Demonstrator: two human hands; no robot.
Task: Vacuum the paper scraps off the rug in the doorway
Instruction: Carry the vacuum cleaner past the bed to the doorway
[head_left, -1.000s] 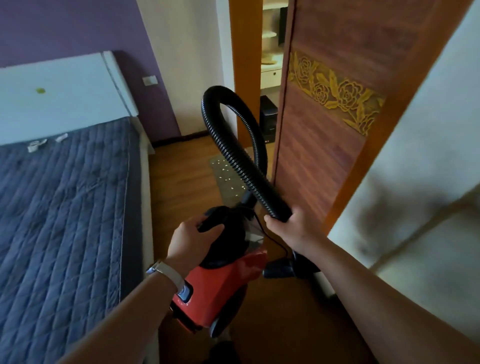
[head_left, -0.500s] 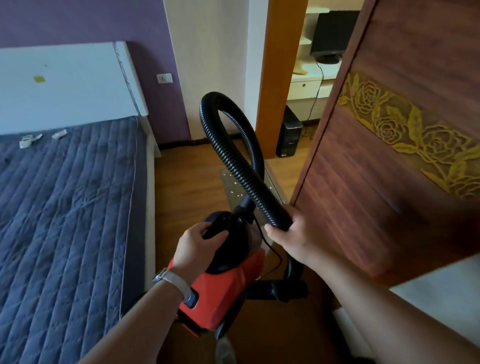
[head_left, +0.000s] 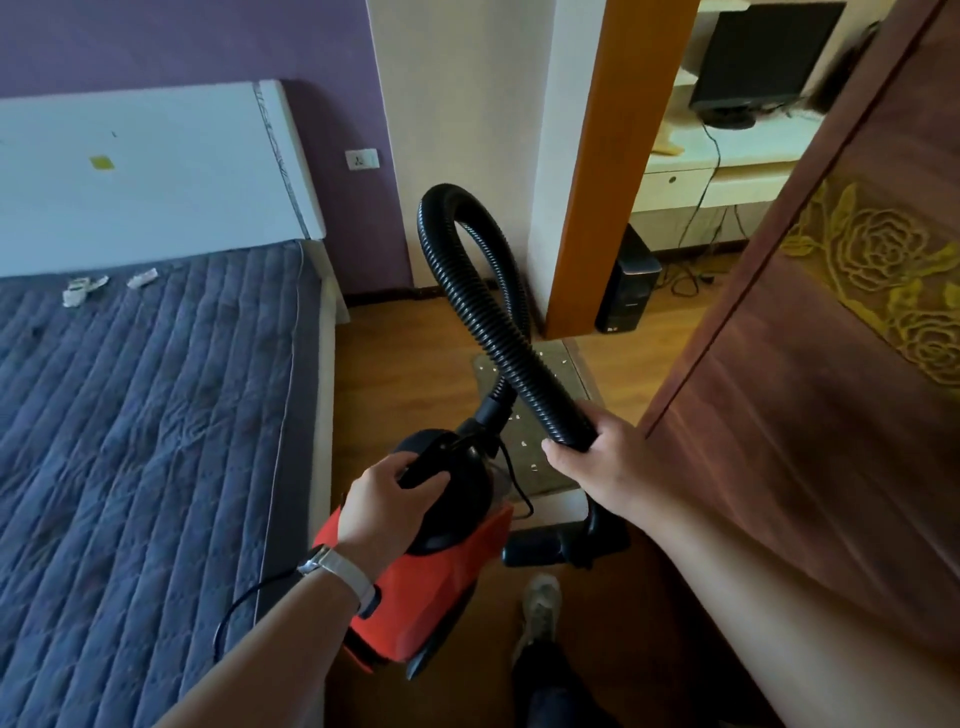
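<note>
Carry step: L hand (head_left: 387, 501) grips vacuum handle (head_left: 428, 460), R hand (head_left: 597, 462) grips hose (head_left: 467, 291); next needs nozzle (head_left: 540, 548) down on rug (head_left: 557, 364) scraps (head_left: 523, 443).

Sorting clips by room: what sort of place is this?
Most likely a home bedroom: a quilted bed with a white headboard, and an open wooden door onto a room with a monitor.

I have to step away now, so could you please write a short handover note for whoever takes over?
The left hand grips the vacuum by its handle; the right hand grips the hose.
The nozzle is low by the foot, short of the rug.
The scraps lie on the rug.
Done: vacuum brought to the doorway.
Left: put nozzle on rug, suck up scraps.
</note>
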